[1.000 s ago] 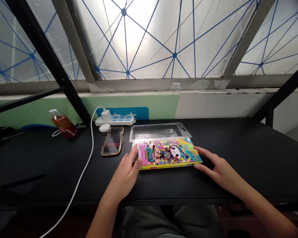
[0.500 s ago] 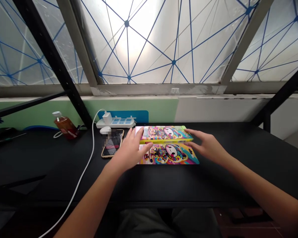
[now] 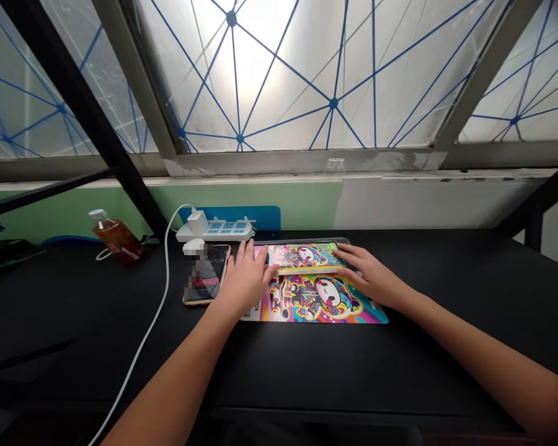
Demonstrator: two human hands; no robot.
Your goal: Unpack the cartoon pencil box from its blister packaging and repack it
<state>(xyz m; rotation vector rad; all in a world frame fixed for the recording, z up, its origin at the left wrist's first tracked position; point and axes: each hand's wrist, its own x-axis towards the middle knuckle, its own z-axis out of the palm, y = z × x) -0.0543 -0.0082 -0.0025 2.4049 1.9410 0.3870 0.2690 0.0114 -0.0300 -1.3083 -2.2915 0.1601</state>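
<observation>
The left grip (image 3: 245,280) lies open with its fingers spread, the fingertips (image 3: 250,250) resting on the left end of a yellow-edged printed box (image 3: 302,257). The right grip (image 3: 371,275) is open too, its fingers against the box's right end, and neither visibly clamps it. A flat cartoon-printed card (image 3: 318,301) lies touching the box on the near side, partly beneath both hands. A clear plastic tray (image 3: 345,241) shows just beyond the box. Just left of the left grip lies a phone (image 3: 204,272), its screen blurred. Beyond that, on the black surface (image 3: 446,310), are a white power strip (image 3: 214,231) and a brown bottle (image 3: 116,240).
</observation>
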